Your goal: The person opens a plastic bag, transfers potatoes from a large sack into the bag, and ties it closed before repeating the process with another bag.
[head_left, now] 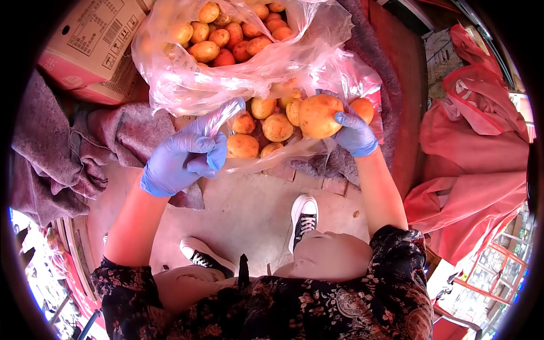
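Note:
Both hands wear blue gloves. My left hand point(187, 152) is closed on the edge of a clear plastic bag point(249, 160), pulling its side up. In that bag lie several potatoes point(277, 127), yellow-orange in this light. My right hand point(354, 131) grips a large potato point(321, 116) over the bag's right side, thumb on its near face; the other fingers are mostly hidden behind it. Close beside this hand is another potato point(362, 110). Behind, a second plastic bag point(209, 85) stands open, with more potatoes point(226, 37) inside.
Cardboard boxes point(85, 39) stand at the upper left. A grey-purple blanket point(62, 141) lies heaped at the left. Red cloth point(476, 147) hangs on the right. Below are the concrete floor point(255, 198) and my shoes point(305, 218).

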`<action>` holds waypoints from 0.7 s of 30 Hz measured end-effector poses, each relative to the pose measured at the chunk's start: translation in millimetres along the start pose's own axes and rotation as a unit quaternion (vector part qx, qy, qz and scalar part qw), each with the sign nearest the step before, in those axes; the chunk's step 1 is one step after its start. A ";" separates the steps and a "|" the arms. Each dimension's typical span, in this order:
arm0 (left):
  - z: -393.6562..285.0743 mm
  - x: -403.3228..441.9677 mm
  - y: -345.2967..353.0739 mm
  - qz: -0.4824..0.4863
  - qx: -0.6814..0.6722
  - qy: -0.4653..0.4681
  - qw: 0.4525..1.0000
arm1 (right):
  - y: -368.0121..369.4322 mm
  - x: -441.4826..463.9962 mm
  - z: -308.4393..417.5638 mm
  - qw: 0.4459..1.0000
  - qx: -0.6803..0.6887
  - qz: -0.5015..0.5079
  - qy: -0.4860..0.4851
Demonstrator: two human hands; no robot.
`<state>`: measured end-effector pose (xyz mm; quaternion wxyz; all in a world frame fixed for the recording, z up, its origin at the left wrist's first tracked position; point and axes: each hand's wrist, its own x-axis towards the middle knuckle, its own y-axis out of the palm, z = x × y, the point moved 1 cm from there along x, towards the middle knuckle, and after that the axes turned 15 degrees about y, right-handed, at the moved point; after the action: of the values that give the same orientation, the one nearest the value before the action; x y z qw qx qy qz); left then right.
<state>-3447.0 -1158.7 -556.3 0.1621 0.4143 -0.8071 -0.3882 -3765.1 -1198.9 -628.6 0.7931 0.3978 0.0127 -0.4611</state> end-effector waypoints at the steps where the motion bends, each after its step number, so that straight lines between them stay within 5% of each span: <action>1: 0.4 -0.1 0.3 -0.005 0.006 -0.005 1.000 | -3.8 -6.7 10.1 0.999 -0.032 -0.014 -0.027; 5: 0.5 2.6 5.4 -0.028 0.034 -0.013 0.999 | -25.2 -31.8 57.5 0.984 0.009 -0.085 -0.157; 7: 3.2 8.1 7.9 -0.027 0.037 -0.013 0.999 | -40.4 -41.4 78.3 0.934 -0.142 -0.249 -0.212; 10: 4.3 8.7 4.8 -0.016 0.017 -0.015 1.000 | -67.0 -35.8 83.2 0.671 -0.448 -0.520 -0.281; 13: 7.1 11.0 4.9 -0.019 -0.007 -0.020 1.000 | -103.0 -20.1 67.3 0.438 -0.698 -0.515 -0.236; 15: 6.3 12.5 6.1 -0.028 0.006 -0.028 0.999 | -158.4 -0.2 42.5 0.583 -0.656 -0.468 -0.106; 16: 4.8 13.7 6.3 -0.032 0.013 -0.030 0.999 | -159.1 3.5 32.2 0.574 -0.641 -0.486 -0.152; 19: 4.6 14.0 5.0 -0.034 -0.006 -0.004 0.999 | -160.0 -7.5 45.1 0.736 -0.466 -0.466 -0.156; 21: 5.8 13.4 4.1 -0.039 -0.022 -0.013 0.999 | -139.9 -13.2 57.5 0.719 -0.418 -0.516 -0.205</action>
<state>-3460.7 -1165.0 -557.8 0.1453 0.4364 -0.7836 -0.4177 -3896.3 -1262.4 -670.8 0.5009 -0.1473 0.2445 -0.8171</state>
